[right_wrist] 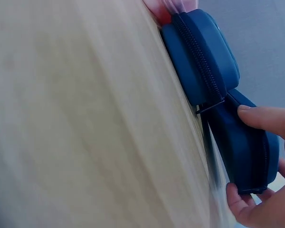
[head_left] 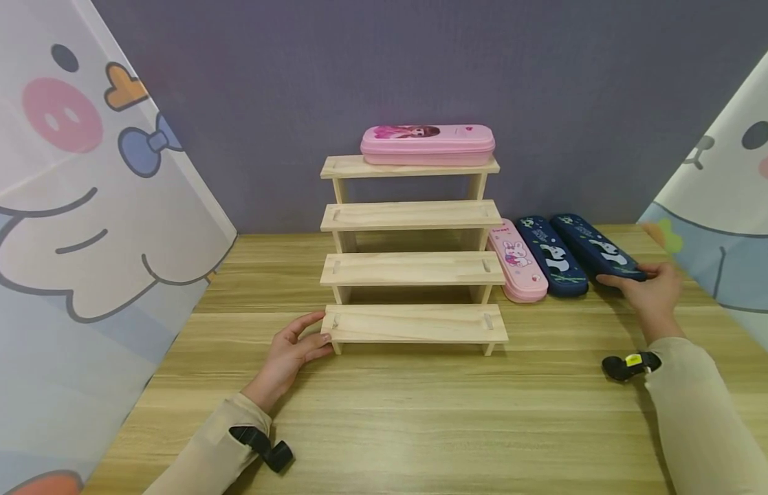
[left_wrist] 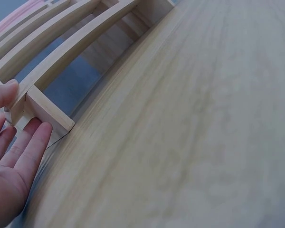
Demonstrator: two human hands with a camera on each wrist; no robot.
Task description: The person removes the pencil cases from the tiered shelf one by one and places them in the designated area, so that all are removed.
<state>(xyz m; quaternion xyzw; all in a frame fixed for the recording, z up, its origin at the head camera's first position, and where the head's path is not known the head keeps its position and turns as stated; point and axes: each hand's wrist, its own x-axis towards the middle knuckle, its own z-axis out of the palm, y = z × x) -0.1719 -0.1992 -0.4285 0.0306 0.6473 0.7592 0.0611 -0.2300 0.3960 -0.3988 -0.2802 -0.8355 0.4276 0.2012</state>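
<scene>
A stepped wooden display rack (head_left: 414, 268) stands on the table, with a pink pencil case (head_left: 428, 146) lying on its top step. At the rack's lowest step, my left hand (head_left: 291, 352) holds the left end, thumb at the front corner. The left wrist view shows its fingers (left_wrist: 34, 154) against the short leg. My right hand (head_left: 654, 294) grips the near end of a navy panda pencil case (head_left: 597, 244), tilted up off the table in the right wrist view. Beside it lie another navy panda case (head_left: 552, 254) and a pink rabbit case (head_left: 516, 261).
The wood-grain table (head_left: 396, 419) stretches in front of the rack. A dark grey wall panel (head_left: 284, 103) rises behind it. Cartoon-printed panels stand at the left (head_left: 111, 227) and right (head_left: 742, 227).
</scene>
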